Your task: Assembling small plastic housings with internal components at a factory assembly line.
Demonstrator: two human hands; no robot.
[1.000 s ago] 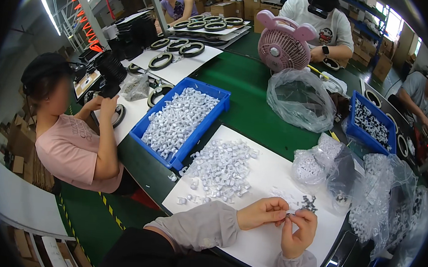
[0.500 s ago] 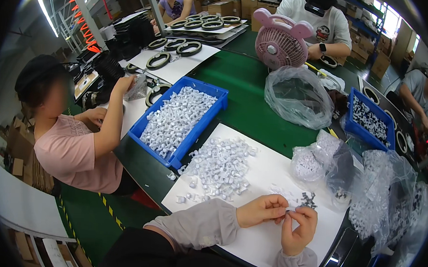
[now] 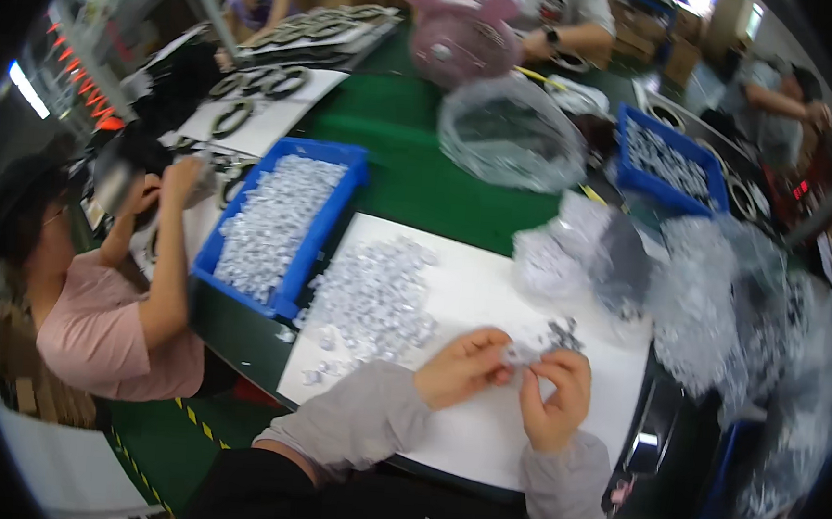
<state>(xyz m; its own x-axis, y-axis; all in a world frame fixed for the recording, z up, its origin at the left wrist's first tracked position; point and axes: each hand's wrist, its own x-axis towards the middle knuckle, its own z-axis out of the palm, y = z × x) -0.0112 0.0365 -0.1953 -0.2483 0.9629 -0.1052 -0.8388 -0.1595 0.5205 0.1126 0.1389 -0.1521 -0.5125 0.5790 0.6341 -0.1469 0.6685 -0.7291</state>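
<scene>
My left hand (image 3: 464, 367) and my right hand (image 3: 557, 397) meet over a white board (image 3: 481, 438), fingertips pinched together. Between them is a small white plastic piece (image 3: 517, 354), mostly covered by the fingers and blurred. Just beyond my right fingertips lies a little heap of small dark grey parts (image 3: 562, 335). To the left on the board spreads a large loose pile of small white plastic pieces (image 3: 372, 290). A blue tray (image 3: 318, 243) full of similar white pieces stands past the board's left edge.
Clear bags (image 3: 696, 318) of small parts crowd the right side, near a dark phone (image 3: 649, 440). Farther back are an open plastic bag (image 3: 511, 136), a pink fan (image 3: 460, 41) and another blue tray (image 3: 720, 194). A person in pink (image 3: 107, 334) works at the left.
The whole view has shifted, so the table sits farther left and higher, with blur. My hands stay together at the same spot on the board, and the white piece shows more between my fingertips.
</scene>
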